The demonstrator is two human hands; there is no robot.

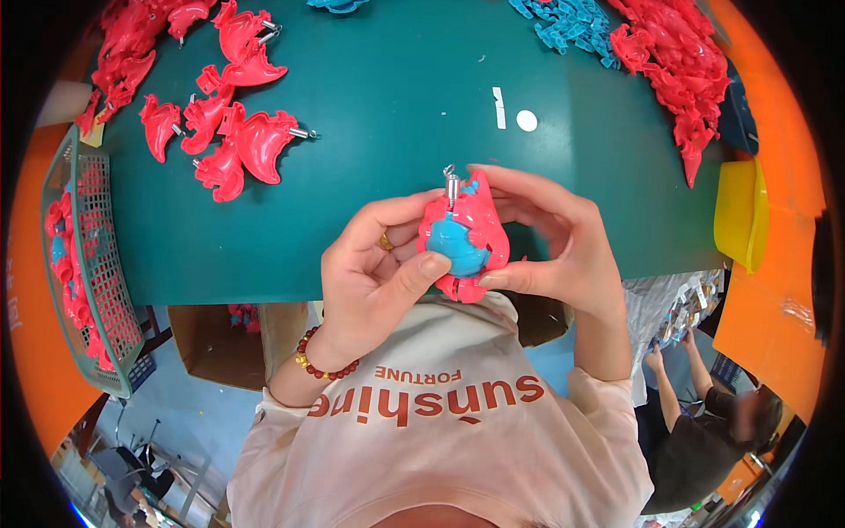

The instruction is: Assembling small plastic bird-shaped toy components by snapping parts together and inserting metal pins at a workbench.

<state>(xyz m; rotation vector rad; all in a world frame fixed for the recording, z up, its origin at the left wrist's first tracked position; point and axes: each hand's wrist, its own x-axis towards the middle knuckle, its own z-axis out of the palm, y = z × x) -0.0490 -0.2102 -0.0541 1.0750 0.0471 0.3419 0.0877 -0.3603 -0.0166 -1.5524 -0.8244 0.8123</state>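
Between my two hands I hold a pinkish-red plastic toy figure [476, 211] with a round blue belly panel [456, 246]. A metal spring [452, 188] with a hooked end sticks up at its top left, beside a small blue piece. My left hand [383, 255] grips the toy's left side, its thumb pressed on the lower edge of the blue panel. Wrapped round the other side is my right hand [556, 233], with the thumb at the toy's lower right and the fingers near its pointed top. The toy is just above the near edge of the green table.
Red shell parts with springs [260, 145] lie at the far left. Heaps of blue pieces [576, 33] and red parts [682, 75] lie at the far right. A green basket [110, 264] of parts stands left, a yellow bin [741, 216] right. Another person [713, 440] works at lower right.
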